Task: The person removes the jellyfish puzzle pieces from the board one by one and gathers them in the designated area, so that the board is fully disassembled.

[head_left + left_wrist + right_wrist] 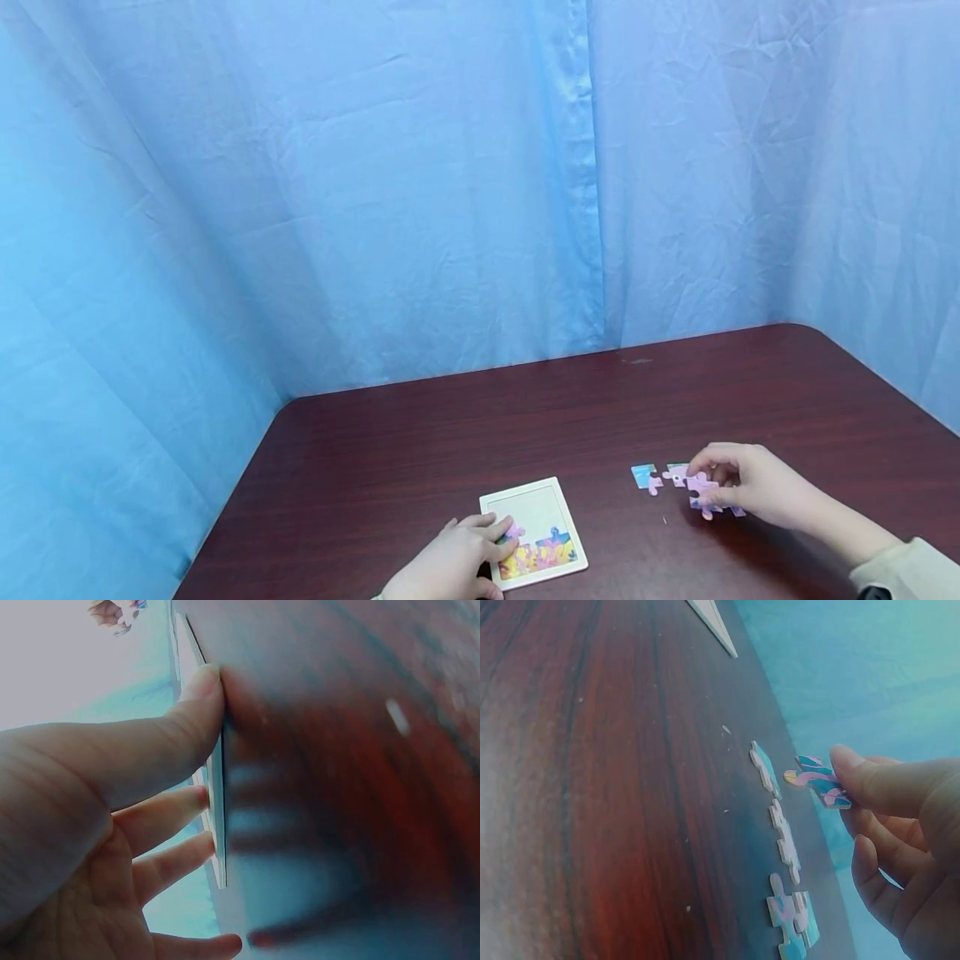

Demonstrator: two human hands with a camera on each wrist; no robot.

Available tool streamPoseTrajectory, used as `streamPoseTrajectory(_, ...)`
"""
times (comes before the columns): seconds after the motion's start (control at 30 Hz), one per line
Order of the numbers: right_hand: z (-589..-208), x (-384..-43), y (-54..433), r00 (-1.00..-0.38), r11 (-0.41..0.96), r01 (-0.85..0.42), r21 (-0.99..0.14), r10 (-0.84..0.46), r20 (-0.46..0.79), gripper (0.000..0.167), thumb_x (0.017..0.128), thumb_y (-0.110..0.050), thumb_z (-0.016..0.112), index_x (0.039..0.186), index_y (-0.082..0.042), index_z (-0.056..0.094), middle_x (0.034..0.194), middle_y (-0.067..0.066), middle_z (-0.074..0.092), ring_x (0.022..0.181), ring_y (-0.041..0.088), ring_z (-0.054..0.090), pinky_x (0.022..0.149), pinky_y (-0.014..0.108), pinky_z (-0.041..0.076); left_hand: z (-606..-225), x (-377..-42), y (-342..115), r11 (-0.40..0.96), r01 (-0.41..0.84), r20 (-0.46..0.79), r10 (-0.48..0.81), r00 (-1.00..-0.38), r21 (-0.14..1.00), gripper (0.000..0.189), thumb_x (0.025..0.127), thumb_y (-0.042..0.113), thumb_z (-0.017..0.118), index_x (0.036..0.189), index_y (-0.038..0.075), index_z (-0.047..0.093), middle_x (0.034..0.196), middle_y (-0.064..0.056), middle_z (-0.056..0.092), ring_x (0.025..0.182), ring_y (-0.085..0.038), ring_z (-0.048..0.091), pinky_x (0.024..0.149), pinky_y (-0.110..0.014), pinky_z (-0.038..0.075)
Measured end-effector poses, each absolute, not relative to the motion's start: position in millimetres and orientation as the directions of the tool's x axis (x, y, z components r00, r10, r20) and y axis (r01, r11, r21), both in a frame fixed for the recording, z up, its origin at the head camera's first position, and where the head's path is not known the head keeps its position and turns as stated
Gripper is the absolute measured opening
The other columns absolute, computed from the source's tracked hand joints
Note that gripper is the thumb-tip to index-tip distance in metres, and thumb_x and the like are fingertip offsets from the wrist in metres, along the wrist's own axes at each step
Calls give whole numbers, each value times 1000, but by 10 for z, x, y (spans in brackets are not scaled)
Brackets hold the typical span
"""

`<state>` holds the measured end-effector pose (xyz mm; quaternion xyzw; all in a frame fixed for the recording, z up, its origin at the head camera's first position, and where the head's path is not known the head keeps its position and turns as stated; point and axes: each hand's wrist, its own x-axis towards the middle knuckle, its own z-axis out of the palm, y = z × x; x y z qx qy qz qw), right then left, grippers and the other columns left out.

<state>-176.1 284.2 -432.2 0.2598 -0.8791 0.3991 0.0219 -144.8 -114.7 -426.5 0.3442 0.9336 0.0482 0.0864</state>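
My left hand [453, 560] rests over the left side of a white puzzle tray [531, 507], its fingers fairly straight and spread on it. In the left wrist view the thumb [196, 701] lies along the tray's edge. Yellow, pink and blue pieces [553, 550] fill the near part of the tray; some are partly under the fingers. My right hand [761, 487] pinches a blue and pink jigsaw piece [823, 782] between thumb and fingers, above the table. Below that hand lie several loose jigsaw pieces [784, 840], some partly hidden by it in the head view.
A dark red-brown wooden table [390, 467] carries everything. A blue and pink piece [643, 477] lies leftmost of the loose ones, to the right of the tray. Light blue curtains [420, 208] hang behind the table and at its sides.
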Motion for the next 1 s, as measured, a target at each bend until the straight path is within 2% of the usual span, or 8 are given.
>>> streamPoseTrajectory(0.37,-4408,-1799,2865,-826,548,-517,-658,-520,216,16,78,-14,75,91,-14,65,69,-17,53,59,-6,46,49,21,41,-4274,-1458,-1160,754,642,-108,656,-747,136,64,67,39,76,128,25,61,139,4,52,129,-20,47,96,-66,35)
streamPoseTrajectory(0.53,-4459,-1819,2863,-776,502,-592,-630,-565,279,17,77,-11,75,90,-14,64,69,-17,53,59,-8,46,49,19,41,-4268,-1471,-1167,755,635,-111,654,-748,167,65,64,41,75,126,25,62,139,3,52,129,-21,48,99,-69,29)
streamPoseTrajectory(0.73,-4491,-1828,2836,-756,529,-639,-558,-563,333,21,74,-9,77,89,-16,64,71,-18,49,60,-9,43,50,18,38,-4266,-1468,-1169,747,646,-109,663,-740,156,65,66,41,75,127,25,61,139,4,51,129,-21,48,99,-66,32)
streamPoseTrajectory(1.0,-4484,-1828,2809,-788,632,-613,-474,-533,308,22,71,-11,78,88,-15,64,70,-23,48,62,-10,40,51,18,36,-4274,-1458,-1167,734,673,-99,680,-727,95,62,71,38,76,129,25,60,138,4,53,128,-20,49,96,-55,42)
